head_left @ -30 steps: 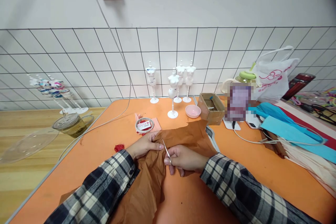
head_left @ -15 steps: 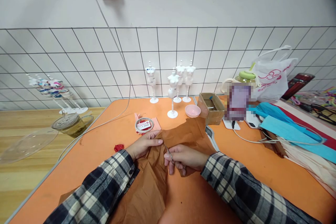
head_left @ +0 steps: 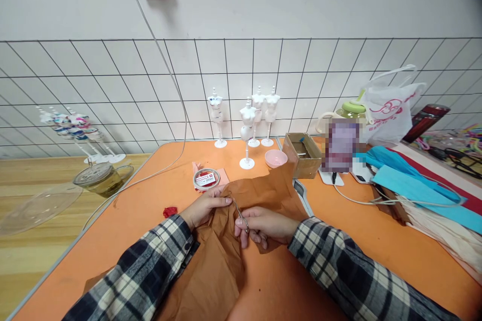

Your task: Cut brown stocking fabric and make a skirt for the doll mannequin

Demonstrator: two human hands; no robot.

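Note:
Brown fabric (head_left: 214, 276) hangs creased over the near table and spreads out behind my hands. My left hand (head_left: 205, 206) pinches its upper edge between thumb and fingers. Just to the right, my right hand (head_left: 263, 225) is closed around a slim pair of metal scissors (head_left: 240, 213). Their blades point up and left, against the fabric near my left thumb. Part of the handles is hidden by my fingers.
Behind the fabric stand white mini mannequins (head_left: 247, 130), a pink bowl (head_left: 276, 158) and a cardboard box (head_left: 302, 155). A wire coil (head_left: 206, 179) and red scrap (head_left: 170, 211) lie left. Blue fabric (head_left: 425, 190), a phone (head_left: 341, 145) and cables are at right.
More of the scissors' metal shows between my hands. The cut edge of the brown fabric has shifted slightly, and both hands stay almost where they were.

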